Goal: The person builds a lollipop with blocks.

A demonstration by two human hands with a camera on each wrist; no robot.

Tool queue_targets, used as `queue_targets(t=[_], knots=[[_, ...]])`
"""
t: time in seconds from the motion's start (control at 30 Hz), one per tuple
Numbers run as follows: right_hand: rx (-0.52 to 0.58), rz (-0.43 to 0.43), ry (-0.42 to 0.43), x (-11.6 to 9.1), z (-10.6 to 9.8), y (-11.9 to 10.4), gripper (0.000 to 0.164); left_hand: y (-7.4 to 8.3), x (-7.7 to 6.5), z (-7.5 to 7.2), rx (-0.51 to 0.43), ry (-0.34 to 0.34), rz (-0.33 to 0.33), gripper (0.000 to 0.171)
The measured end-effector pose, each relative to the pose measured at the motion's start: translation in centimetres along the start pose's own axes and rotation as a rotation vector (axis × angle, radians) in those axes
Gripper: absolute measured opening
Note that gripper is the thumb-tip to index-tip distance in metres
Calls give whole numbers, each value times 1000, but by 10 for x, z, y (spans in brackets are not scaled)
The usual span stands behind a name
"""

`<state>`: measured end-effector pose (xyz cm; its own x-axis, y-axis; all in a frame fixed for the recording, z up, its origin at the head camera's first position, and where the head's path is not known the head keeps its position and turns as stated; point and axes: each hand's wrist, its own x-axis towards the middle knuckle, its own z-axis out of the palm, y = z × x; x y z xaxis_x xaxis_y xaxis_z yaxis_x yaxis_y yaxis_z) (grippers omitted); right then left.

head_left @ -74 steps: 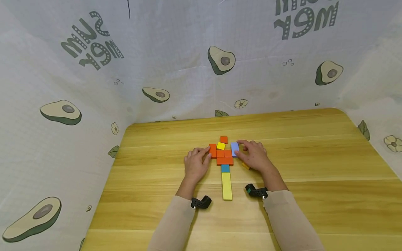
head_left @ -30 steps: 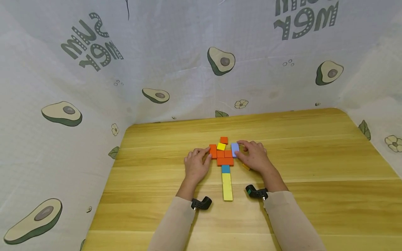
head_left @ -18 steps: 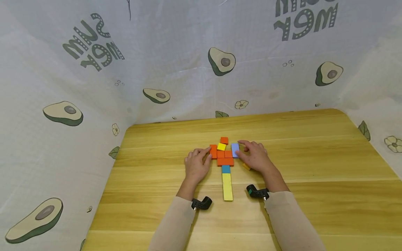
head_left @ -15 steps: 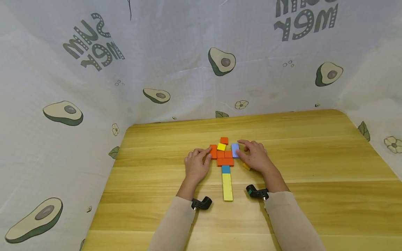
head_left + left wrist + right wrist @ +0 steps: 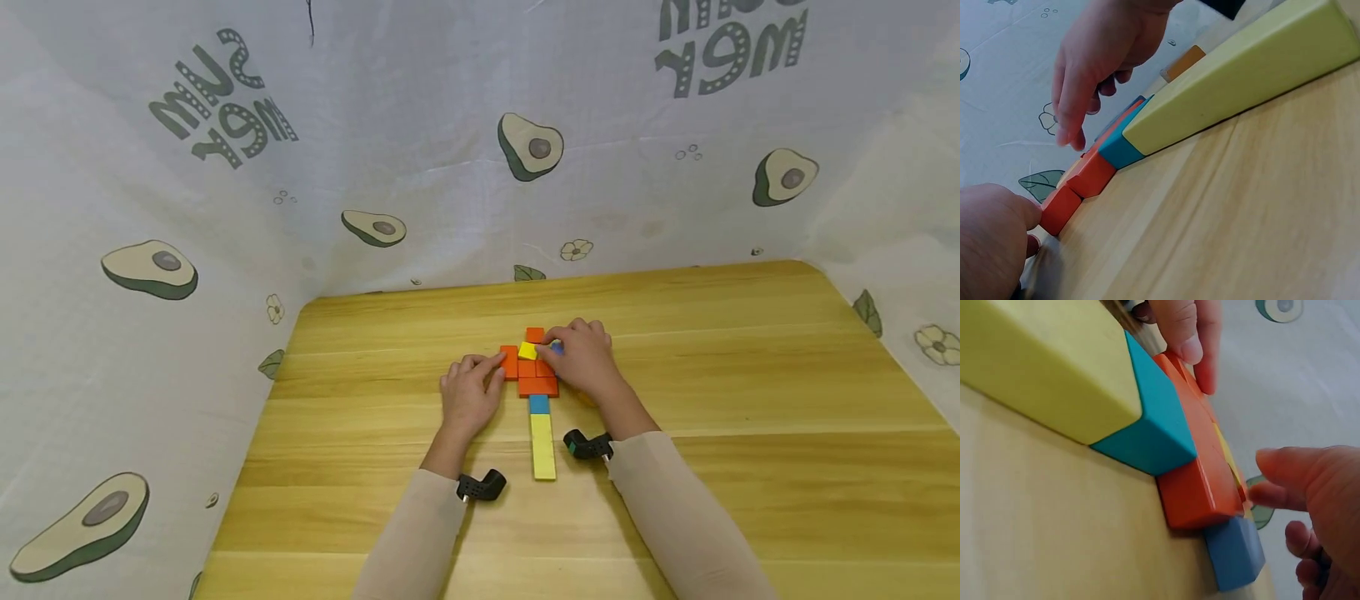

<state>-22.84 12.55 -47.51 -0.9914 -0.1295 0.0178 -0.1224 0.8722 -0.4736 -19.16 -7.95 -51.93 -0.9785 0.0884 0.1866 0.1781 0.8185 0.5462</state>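
My left hand (image 5: 471, 392) pinches an upright orange block (image 5: 509, 363) at its left side with thumb and index finger. My right hand (image 5: 581, 358) hovers over the arrangement, thumb and index finger apart beside a tilted yellow square block (image 5: 528, 351); whether they touch it is unclear. A periwinkle block (image 5: 1235, 553) lies under that hand, mostly hidden in the head view. Two small orange squares (image 5: 527, 368) sit above a wider orange block (image 5: 537, 387). Below follow a teal block (image 5: 538, 404) and a long pale yellow block (image 5: 543, 447). Another orange square (image 5: 535, 335) stands at the top.
A wooden table (image 5: 360, 433) bears everything. A small amber block (image 5: 1185, 62) lies right of the arrangement, partly covered by the right wrist. A white curtain (image 5: 442, 150) printed with avocados encloses the table's back and sides.
My right hand has left the periwinkle block's right edge and moved left, over that block toward the yellow square. The left hand and the blocks look unmoved.
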Motion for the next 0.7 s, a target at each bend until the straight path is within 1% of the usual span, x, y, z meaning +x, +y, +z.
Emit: queue_targets(t=[0.13, 0.23, 0.3, 0.53, 0.7], knots=[[-82, 2, -33, 10, -1, -6, 30, 0, 0, 0, -3, 1, 3, 35], [-102, -3, -43, 13, 1, -8, 27, 0, 1, -1, 0, 3, 3, 35], [-100, -5, -47, 15, 2, -7, 25, -1, 1, 0, 4, 3, 1, 35], [-42, -8, -65, 14, 5, -6, 23, -1, 2, -1, 4, -2, 0, 36], [-34, -8, -65, 13, 4, -6, 23, 0, 2, -1, -7, 0, 4, 35]])
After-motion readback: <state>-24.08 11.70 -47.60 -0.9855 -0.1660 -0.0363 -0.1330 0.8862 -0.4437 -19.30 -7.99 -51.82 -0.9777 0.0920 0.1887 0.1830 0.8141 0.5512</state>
